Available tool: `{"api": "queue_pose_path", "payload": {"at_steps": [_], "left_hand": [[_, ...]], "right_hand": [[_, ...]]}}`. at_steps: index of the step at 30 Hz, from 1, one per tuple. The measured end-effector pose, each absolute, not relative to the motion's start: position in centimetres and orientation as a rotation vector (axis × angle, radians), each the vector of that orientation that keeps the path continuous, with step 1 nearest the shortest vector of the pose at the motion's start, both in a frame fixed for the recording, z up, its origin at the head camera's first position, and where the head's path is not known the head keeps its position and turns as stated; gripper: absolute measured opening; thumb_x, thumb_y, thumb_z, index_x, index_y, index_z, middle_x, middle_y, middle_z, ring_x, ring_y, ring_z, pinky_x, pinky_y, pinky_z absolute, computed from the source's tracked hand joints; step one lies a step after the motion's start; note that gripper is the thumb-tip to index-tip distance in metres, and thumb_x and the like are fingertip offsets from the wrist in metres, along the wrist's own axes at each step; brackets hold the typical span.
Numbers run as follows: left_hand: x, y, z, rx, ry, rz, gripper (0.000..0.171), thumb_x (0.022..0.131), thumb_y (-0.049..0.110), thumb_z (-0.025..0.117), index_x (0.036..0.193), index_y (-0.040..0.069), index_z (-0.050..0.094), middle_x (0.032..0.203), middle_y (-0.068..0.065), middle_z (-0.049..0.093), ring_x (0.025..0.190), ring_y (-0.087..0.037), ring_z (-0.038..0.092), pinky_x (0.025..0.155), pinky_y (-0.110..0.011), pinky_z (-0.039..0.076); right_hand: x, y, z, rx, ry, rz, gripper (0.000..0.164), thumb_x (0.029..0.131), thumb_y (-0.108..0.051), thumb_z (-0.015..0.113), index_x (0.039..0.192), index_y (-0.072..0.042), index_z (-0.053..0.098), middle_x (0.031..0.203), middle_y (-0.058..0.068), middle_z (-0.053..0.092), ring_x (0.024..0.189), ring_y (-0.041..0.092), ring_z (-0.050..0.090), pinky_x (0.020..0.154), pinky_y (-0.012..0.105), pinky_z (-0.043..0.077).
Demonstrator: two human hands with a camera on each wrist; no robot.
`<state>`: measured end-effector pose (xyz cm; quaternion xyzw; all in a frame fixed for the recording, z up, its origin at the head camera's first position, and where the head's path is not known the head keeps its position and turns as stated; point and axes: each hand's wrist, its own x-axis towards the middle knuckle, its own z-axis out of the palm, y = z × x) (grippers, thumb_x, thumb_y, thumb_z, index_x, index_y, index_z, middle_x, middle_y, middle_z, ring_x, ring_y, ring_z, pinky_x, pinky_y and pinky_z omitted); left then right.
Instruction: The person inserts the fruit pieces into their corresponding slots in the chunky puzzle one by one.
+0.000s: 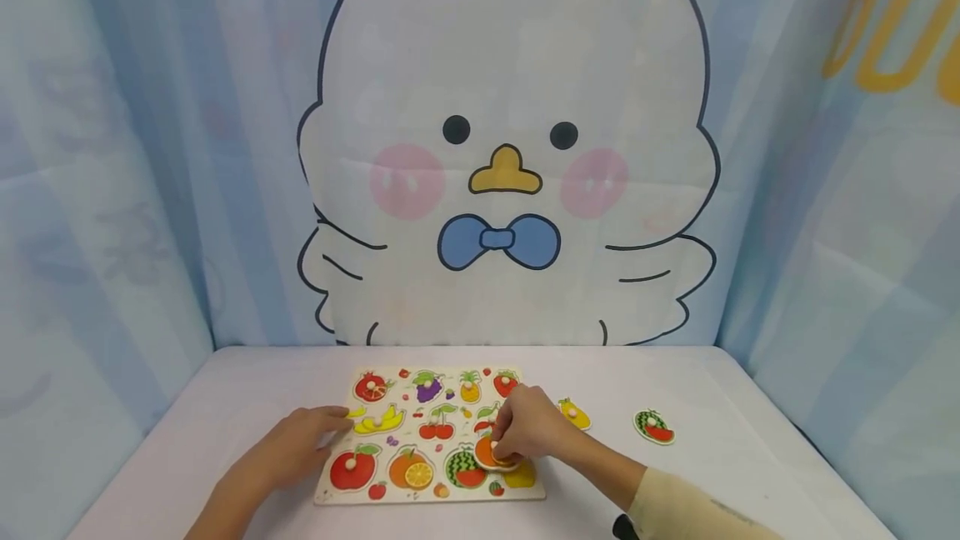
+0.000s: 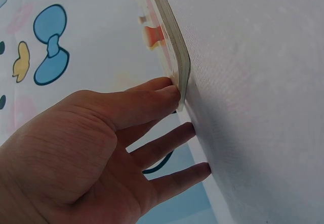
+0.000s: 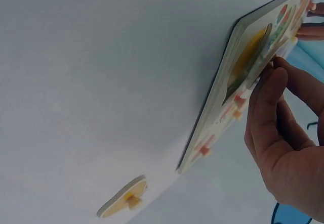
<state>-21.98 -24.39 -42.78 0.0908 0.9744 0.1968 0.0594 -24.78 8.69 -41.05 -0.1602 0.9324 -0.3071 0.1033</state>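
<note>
A white wooden fruit puzzle board (image 1: 324, 493) lies flat on the table. My left hand (image 1: 302, 442) is at its left side, thumb and forefinger touching the edge. In the left wrist view the other fingers (image 2: 174, 181) of that hand reach down to the tabletop. Over the board's lower right, my right hand (image 1: 528, 423) pinches an orange puzzle piece (image 1: 486, 450) from above. This piece is tilted and overlaps the watermelon and yellow pear pictures (image 1: 520, 475). Its thin edge shows under the fingertips in the right wrist view, and the fingers partly hide its face.
A pear piece (image 1: 574, 413) lies just right of the board, with a watermelon piece (image 1: 654, 427) farther right. Knobbed pieces such as bananas (image 1: 378, 421) and cherries (image 1: 437, 423) sit on the board. A printed curtain (image 1: 510, 298) hangs behind the white table (image 1: 712, 473).
</note>
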Motion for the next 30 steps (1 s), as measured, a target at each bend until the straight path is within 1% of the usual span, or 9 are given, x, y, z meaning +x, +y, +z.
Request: {"api": "queue_pose_path", "payload": {"at_steps": [3, 10, 16, 21, 30], "left_hand": [[-22.2, -24.5, -42.8, 0.295, 2.953, 0.582, 0.035, 0.083, 0.01, 0.072, 0.118, 0.011, 0.068, 0.131, -0.008, 0.058, 0.124, -0.037, 0.048, 0.1, -0.058, 0.041], [-22.3, -24.6, -43.0, 0.3, 2.955, 0.594, 0.034, 0.083, 0.01, 0.072, 0.117, 0.012, 0.068, 0.131, -0.007, 0.058, 0.124, -0.037, 0.048, 0.1, -0.058, 0.041], [-22.2, -24.7, -43.0, 0.299, 2.952, 0.614, 0.034, 0.083, 0.01, 0.072, 0.117, 0.013, 0.068, 0.131, -0.007, 0.058, 0.124, -0.036, 0.048, 0.101, -0.058, 0.041], [-22.2, -24.7, -42.9, 0.284, 2.953, 0.611, 0.034, 0.084, 0.011, 0.072, 0.118, 0.013, 0.068, 0.132, -0.006, 0.058, 0.125, -0.035, 0.048, 0.101, -0.058, 0.041], [-21.9, -24.8, -42.8, 0.305, 2.957, 0.635, 0.034, 0.084, 0.007, 0.071, 0.117, 0.012, 0.068, 0.132, -0.007, 0.058, 0.126, -0.036, 0.048, 0.103, -0.057, 0.039]], "right_hand": [[-24.7, 7.8, -41.3, -0.49, 2.734, -0.907, 0.018, 0.07, -0.009, 0.083, 0.064, -0.014, 0.067, 0.063, -0.003, 0.062, 0.053, 0.012, 0.059, 0.049, 0.022, 0.053], [-24.4, 5.6, -41.6, -0.561, 2.712, -0.912, 0.018, 0.069, -0.011, 0.084, 0.063, -0.015, 0.067, 0.059, -0.004, 0.062, 0.053, 0.012, 0.058, 0.049, 0.024, 0.052], [-23.9, 3.4, -41.4, -0.612, 2.711, -0.88, 0.019, 0.068, -0.01, 0.084, 0.061, -0.016, 0.068, 0.058, -0.007, 0.062, 0.053, 0.009, 0.057, 0.047, 0.021, 0.05], [-23.8, 1.5, -41.3, -0.683, 2.741, -0.821, 0.02, 0.067, -0.011, 0.085, 0.06, -0.017, 0.068, 0.057, -0.009, 0.06, 0.055, 0.006, 0.054, 0.048, 0.02, 0.048], [-23.7, -0.7, -41.4, -0.804, 2.727, -0.782, 0.017, 0.066, -0.009, 0.085, 0.062, -0.015, 0.07, 0.053, -0.011, 0.059, 0.052, 0.004, 0.055, 0.048, 0.017, 0.048]]}}
